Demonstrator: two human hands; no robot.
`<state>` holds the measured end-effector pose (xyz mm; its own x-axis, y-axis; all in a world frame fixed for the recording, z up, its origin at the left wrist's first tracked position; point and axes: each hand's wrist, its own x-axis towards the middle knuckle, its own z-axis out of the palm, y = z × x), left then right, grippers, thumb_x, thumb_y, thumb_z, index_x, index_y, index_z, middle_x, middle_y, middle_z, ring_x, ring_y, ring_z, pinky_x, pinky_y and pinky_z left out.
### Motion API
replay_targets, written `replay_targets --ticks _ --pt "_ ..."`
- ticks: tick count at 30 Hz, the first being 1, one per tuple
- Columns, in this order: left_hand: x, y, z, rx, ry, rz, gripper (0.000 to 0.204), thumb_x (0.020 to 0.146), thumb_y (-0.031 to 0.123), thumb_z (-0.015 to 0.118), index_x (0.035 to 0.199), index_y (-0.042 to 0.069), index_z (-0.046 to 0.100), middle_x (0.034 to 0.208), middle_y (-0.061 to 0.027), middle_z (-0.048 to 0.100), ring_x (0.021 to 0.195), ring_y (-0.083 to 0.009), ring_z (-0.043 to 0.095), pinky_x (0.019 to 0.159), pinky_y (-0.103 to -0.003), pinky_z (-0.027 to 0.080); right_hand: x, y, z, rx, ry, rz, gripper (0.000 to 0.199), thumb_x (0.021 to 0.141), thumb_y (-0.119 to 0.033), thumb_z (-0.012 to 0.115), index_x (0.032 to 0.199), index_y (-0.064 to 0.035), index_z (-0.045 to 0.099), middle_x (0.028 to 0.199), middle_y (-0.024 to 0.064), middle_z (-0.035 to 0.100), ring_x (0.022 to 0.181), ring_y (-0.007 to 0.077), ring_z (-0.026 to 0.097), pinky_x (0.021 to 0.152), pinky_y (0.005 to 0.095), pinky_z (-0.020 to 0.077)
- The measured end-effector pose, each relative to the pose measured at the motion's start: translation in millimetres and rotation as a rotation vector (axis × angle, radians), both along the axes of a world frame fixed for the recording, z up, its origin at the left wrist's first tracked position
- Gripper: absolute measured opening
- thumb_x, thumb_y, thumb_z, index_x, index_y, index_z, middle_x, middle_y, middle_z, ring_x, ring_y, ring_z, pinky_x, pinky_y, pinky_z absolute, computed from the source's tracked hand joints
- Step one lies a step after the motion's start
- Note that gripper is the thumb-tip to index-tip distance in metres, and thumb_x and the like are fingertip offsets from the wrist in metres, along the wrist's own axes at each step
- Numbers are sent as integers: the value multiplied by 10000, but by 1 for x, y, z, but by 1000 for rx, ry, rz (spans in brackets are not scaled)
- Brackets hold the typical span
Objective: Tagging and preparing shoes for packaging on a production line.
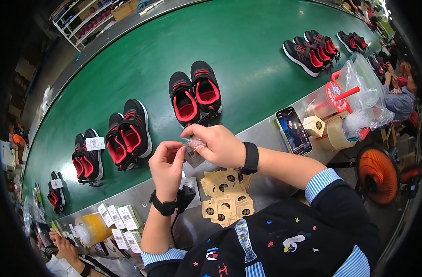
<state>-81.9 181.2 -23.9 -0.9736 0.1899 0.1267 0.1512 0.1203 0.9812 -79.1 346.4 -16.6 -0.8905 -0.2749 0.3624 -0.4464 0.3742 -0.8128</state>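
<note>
My right hand [222,147] is closed around a small bundle of clear plastic tag fasteners [195,143]. A white printed hang tag [194,158] hangs just under its fingers. Beside it, my left hand [167,167] is pinched at thumb and forefinger; what lies between those fingertips is too small to make out. Just beyond both hands stands a pair of black shoes with red linings [195,94] on the green belt. Below the hands, a loose pile of small tan cards with black round prints [226,196] rests on the metal ledge.
Other shoe pairs [128,134] stand left and right along the green belt [248,46]. The metal ledge holds a phone [293,131], a drink cup with a red straw [328,100], stacked labels [128,217] and a yellow tape roll [94,229]. An orange fan [377,175] stands right; co-workers sit at both sides.
</note>
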Motion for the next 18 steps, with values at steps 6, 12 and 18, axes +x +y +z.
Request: replay_targets --ticks 6,12,18 --pt "0 5 4 -9 35 -13 72 779 12 585 838 -20 561 728 -28 589 632 -68 548 591 -192 443 -3 -4 -5 -46 12 -98 247 718 -55 519 964 -31 507 728 173 592 687 340 580 599 409 459" --pt "-4 9 3 208 -85 -46 121 799 22 564 912 -23 561 862 -44 586 764 -94 557 683 -210 446 -8 -3 -7 -116 34 -95 226 786 -53 468 1010 -41 495 765 154 594 672 313 591 579 358 456" --pt "-15 20 -8 328 -90 -46 111 874 107 498 853 -2 503 786 -34 554 678 -91 515 643 -215 419 -4 -7 -8 -288 -11 -82 181 829 -72 433 981 -13 513 731 115 590 624 211 587 571 305 449"
